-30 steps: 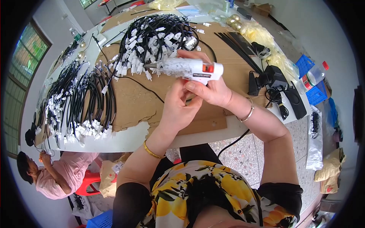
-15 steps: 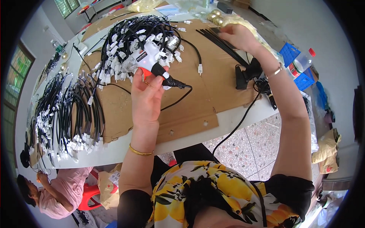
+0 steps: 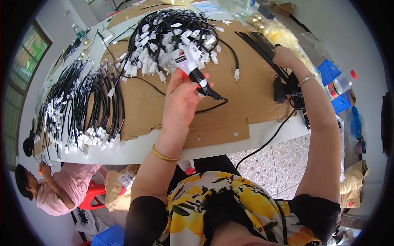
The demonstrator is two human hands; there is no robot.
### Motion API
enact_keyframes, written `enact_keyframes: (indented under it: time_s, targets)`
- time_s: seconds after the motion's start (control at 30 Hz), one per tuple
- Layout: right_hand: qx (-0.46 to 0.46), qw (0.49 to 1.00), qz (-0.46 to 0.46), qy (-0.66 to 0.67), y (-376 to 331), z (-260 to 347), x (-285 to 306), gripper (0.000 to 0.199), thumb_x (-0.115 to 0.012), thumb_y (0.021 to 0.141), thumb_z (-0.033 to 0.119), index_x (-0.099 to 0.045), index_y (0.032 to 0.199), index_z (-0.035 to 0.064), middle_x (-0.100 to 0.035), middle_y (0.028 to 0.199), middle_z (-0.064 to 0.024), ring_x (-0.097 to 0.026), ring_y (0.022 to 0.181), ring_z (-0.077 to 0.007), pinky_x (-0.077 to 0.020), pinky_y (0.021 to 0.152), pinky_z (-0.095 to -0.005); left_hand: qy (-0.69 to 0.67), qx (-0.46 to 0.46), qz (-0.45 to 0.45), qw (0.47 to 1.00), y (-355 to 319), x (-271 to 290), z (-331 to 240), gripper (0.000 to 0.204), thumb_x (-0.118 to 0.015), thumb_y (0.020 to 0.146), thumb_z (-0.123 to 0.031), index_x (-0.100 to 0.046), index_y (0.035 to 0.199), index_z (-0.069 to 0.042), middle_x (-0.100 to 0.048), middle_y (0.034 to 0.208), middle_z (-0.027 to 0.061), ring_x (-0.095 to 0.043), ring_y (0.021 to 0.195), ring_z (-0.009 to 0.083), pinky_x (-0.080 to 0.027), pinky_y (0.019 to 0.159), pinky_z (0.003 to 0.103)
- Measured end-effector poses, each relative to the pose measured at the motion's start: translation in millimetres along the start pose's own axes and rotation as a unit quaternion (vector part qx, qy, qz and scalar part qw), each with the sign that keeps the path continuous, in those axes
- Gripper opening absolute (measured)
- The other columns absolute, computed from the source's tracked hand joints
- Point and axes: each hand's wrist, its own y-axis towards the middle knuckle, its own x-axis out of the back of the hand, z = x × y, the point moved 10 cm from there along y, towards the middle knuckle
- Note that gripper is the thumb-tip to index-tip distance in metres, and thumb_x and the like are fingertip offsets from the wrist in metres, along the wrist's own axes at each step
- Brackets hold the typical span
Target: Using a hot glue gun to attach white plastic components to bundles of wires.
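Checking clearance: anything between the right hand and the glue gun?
Only low things: black rods beside the right hand, then a cable end, lie on the table. Nothing visible stands up between hand and glue gun.

A: Left hand (image 3: 180, 104)?
B: Gripping a white glue gun (image 3: 188, 58) by its black handle; red trigger partly visible, black cord leaving the handle's end.

A: Right hand (image 3: 285, 57)?
B: Arm outstretched, fingers curled, near the black sticks (image 3: 264, 58). Contents of that grip unclear from where I stand.

A: Bench?
B: White table (image 3: 164, 155), brown cardboard (image 3: 221, 133) on top. Heap of black cables (image 3: 164, 26) with white connectors beyond the gun; second bundle (image 3: 100, 98) left of it.

A: Others present?
B: One person (image 3: 61, 188) in pink, at left, by a red seat (image 3: 93, 192).
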Motion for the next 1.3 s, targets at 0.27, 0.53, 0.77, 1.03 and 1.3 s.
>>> enact_keyframes:
  time_s: [0.27,0.53,0.77,1.03,1.3]
  targets:
    - [0.044,0.965,-0.242,0.095,-32,-3,78,0.021,-0.049,0.076,0.016,-0.057,0.085,-0.0019,-0.059,0.081,-0.0198,-0.058,0.076,-0.0316,-0.0444,0.069,-0.0361,0.003,0.026,0.016,1.000,2,2,2,0.037,-0.050,0.077,-0.006,-0.041,0.112,0.000,-0.053,0.085,0.0099,-0.054,0.076,0.0193,-0.047,0.066,0.035]
    - [0.150,0.882,-0.245,0.373,-140,55,120,0.017,-0.051,0.082,0.008,-0.056,0.094,-0.0027,-0.052,0.070,-0.0030,-0.045,0.061,-0.0119,-0.0365,0.056,-0.0216,0.028,0.047,0.019,0.998,-3,-3,0,0.038,-0.054,0.077,-0.006,-0.041,0.113,-0.003,-0.054,0.075,0.0099,-0.054,0.068,0.0193,-0.047,0.061,0.034]
    - [0.301,0.839,-0.306,0.333,-221,85,143,0.011,-0.057,0.076,0.000,-0.059,0.086,-0.0036,-0.053,0.067,-0.0078,-0.046,0.059,-0.0146,-0.0374,0.053,-0.0233,0.035,0.026,0.011,0.999,-1,-4,-2,0.028,-0.056,0.076,-0.003,-0.042,0.101,-0.001,-0.055,0.080,0.0112,-0.057,0.067,0.0208,-0.048,0.060,0.035]
    - [0.251,0.873,-0.253,0.334,-216,81,121,0.011,-0.055,0.078,0.001,-0.058,0.088,-0.0033,-0.052,0.068,-0.0074,-0.044,0.059,-0.0138,-0.0357,0.055,-0.0232,0.091,-0.013,-0.012,0.996,-1,-2,-5,0.029,-0.057,0.076,-0.004,-0.041,0.099,-0.001,-0.055,0.080,0.0105,-0.057,0.067,0.0190,-0.049,0.059,0.033]
    - [0.213,0.891,-0.269,0.298,-224,72,122,0.011,-0.054,0.078,-0.001,-0.058,0.088,-0.0040,-0.052,0.068,-0.0090,-0.047,0.060,-0.0155,-0.0381,0.056,-0.0230,0.152,-0.063,-0.022,0.986,-2,-8,-12,0.026,-0.059,0.075,-0.003,-0.042,0.095,0.001,-0.053,0.078,0.0078,-0.056,0.065,0.0154,-0.049,0.058,0.029]
